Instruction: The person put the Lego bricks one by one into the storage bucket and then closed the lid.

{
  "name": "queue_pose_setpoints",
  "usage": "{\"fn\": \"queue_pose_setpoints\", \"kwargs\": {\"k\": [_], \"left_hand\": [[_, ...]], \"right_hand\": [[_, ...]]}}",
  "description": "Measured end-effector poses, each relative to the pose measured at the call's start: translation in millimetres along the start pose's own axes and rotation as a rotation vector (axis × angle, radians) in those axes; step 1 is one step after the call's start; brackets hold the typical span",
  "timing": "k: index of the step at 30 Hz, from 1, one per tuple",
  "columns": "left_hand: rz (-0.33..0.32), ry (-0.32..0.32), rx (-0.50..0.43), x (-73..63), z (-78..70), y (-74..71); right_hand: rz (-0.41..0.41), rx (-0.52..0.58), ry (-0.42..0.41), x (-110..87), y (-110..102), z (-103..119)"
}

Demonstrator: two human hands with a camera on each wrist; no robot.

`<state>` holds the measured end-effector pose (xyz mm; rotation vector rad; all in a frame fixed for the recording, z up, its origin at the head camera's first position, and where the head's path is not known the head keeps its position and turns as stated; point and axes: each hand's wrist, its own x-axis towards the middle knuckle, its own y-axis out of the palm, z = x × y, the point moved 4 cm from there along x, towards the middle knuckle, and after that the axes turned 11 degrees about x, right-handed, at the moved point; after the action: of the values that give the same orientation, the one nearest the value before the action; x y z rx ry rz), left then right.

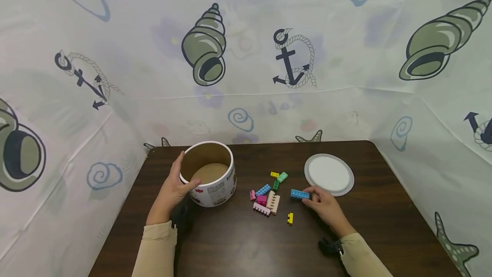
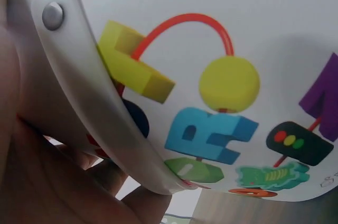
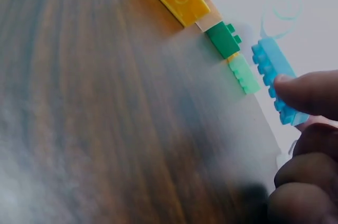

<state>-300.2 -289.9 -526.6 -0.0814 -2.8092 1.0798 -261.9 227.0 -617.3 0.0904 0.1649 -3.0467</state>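
At the left of the table stands a round white tub (image 1: 213, 193), its top off and nothing visible inside; the left wrist view shows colourful prints and a pale strap handle (image 2: 100, 97) on its wall. My left hand (image 1: 171, 191) grips the tub's near left side, thumb at the rim. Between the thumb and fingers of my right hand (image 1: 326, 206) a blue toy brick (image 1: 300, 194) is pinched, its studs showing in the right wrist view. Left of that hand lies a loose group of bricks, among them a beige brick (image 1: 273, 202) and a dark green brick (image 3: 224, 40).
Behind my right hand a round white lid (image 1: 329, 174) lies flat on the dark wooden table (image 1: 238, 243). One yellow brick (image 1: 290, 219) sits apart, nearer me. A printed cloth (image 1: 246, 54) hangs around the table's back and sides.
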Motion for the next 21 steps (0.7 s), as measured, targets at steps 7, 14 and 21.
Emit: {"fn": "queue_pose_setpoints", "kwargs": {"k": [7, 14, 21], "left_hand": [[-0.006, -0.002, -0.007, 1.9, -3.8, 1.0], [-0.022, -0.016, -0.006, 1.7, -1.1, 2.2], [-0.021, -0.029, -0.011, -0.5, 0.2, 1.4]], "right_hand": [[0.055, 0.07, 0.018, -1.3, -4.1, 0.4], [0.066, 0.085, 0.109, 1.1, -8.4, 6.1], [0.061, 0.083, 0.186, 4.3, -3.7, 25.0]]}}
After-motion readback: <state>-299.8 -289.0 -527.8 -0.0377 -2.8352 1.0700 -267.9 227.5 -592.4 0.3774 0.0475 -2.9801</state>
